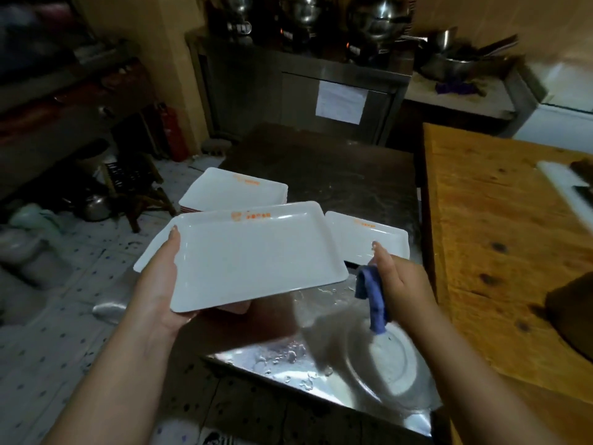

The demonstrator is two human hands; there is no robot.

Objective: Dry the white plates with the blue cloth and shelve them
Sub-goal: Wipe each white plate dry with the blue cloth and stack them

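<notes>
Plate handling is the matter at this moment: the left hand (162,277) holds a white rectangular plate (250,255) up over the steel bench (321,175), thumb laid along the upper face near the left rim and the remaining fingers hidden underneath, so the grasp is a pinch across one short edge. The right hand (398,284) is just beside the plate's right edge, clenched around a bunched blue cloth (373,297) that hangs down from the fist. The plate looks stiff and shallow, with a raised rim, and it is probably melamine or thin ceramic, light enough for one hand but likely slick, since water beads lie on the bench below it. Held by one edge it will tend to tip, so a firmer hold would support the underside with spread fingers while the cloth wipes the face. The cloth is soft and limp and will need to be pressed flat to dry well. Two more lots of white plates rest on the bench: a far stack (234,191) behind the held plate and a right stack (369,239) near the right hand. A round metal dish (385,364) lies on the wet near end of the bench. No shelf is clearly visible, so where the dried plate goes cannot be told.
</notes>
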